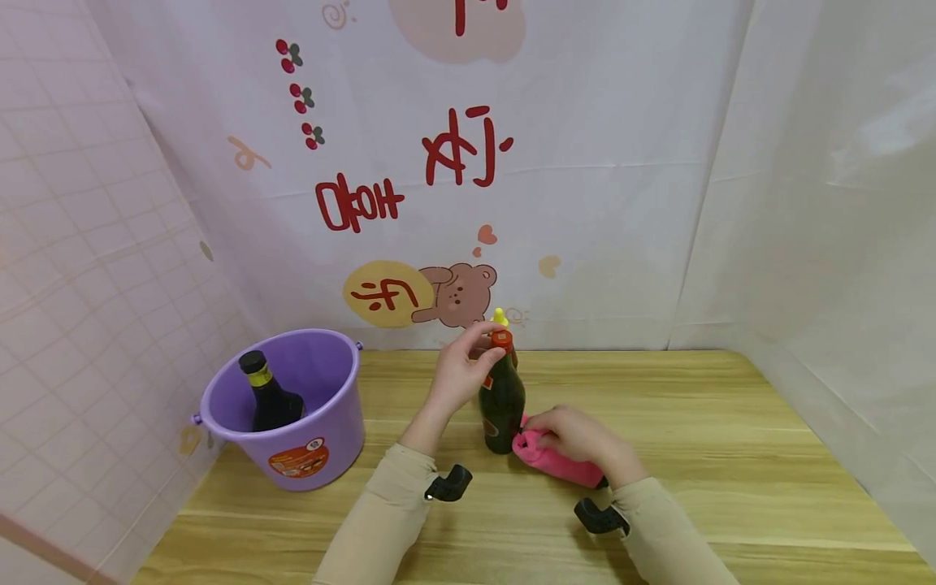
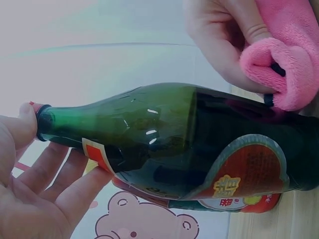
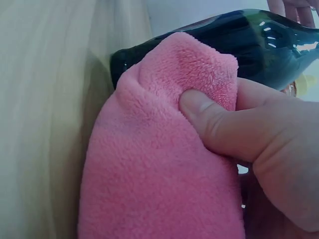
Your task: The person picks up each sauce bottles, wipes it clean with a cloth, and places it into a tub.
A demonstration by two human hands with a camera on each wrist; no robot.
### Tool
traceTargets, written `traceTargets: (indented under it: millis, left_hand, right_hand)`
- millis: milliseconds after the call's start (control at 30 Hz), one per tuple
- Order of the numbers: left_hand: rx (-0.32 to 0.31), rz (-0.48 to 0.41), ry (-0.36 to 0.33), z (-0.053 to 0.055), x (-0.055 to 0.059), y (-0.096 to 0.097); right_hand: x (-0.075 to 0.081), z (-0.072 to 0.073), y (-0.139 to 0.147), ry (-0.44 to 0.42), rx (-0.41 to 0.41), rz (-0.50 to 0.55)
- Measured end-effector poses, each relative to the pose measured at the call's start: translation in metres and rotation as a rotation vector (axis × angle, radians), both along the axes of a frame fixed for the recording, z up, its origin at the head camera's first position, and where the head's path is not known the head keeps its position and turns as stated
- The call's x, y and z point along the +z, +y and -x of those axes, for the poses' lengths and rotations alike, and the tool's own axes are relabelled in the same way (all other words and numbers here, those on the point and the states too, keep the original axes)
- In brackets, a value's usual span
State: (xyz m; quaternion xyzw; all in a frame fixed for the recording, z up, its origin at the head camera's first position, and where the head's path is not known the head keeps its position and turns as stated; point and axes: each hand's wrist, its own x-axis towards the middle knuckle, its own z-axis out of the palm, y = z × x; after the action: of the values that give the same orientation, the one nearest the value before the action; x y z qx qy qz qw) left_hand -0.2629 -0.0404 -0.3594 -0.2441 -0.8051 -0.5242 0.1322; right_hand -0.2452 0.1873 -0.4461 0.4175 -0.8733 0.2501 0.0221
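Observation:
A dark green glass bottle (image 1: 502, 406) with a red cap stands upright on the wooden table. My left hand (image 1: 462, 367) grips it at the neck, thumb and fingers around the part just below the cap. In the left wrist view the bottle (image 2: 164, 139) shows a red label low on its side. My right hand (image 1: 574, 435) pinches a folded pink plush cloth (image 1: 559, 465) beside the bottle's lower part. Close up in the right wrist view, the thumb presses into the cloth (image 3: 159, 149), which overlaps the bottle's base.
A purple bucket (image 1: 351, 406) stands at the left with a black-capped dark bottle (image 1: 274, 402) leaning inside. Right behind the green bottle is another bottle with a yellow pointed top (image 1: 500, 316), mostly hidden. A printed white curtain (image 1: 600, 203) hangs along the table's back edge.

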Motion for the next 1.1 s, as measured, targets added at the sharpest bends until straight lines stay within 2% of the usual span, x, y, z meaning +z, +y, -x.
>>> traceTargets:
  millis: [133,333,467,700,800,933,1100]
  left_hand:
    - [0.001,0.003,-0.007,0.000,0.000,0.001]
    - [0.007,0.005,-0.004,-0.001,-0.001,0.001]
    - [0.006,0.006,0.004,0.000,-0.001,0.001]
    - [0.014,0.006,-0.001,0.001,-0.001,0.000]
    - [0.009,0.005,-0.001,0.001,-0.002,0.000]
    - [0.005,0.006,0.012,0.001,-0.002,0.000]
    - [0.006,0.009,0.041,0.002,-0.003,0.000]
  right_hand:
    - [-0.001,-0.002,0.001,-0.023,-0.032,-0.026]
    - [0.003,-0.006,0.012,0.023,-0.030,-0.006]
    - [0.022,-0.011,0.024,0.106,-0.044,0.051]
    - [0.074,-0.011,0.025,0.315,-0.063,0.221]
    - [0.091,-0.009,0.022,0.362,-0.051,0.246]
    - [0.105,-0.007,0.015,0.382,-0.026,0.250]
    - [0.110,-0.006,0.005,0.388,-0.028,0.232]
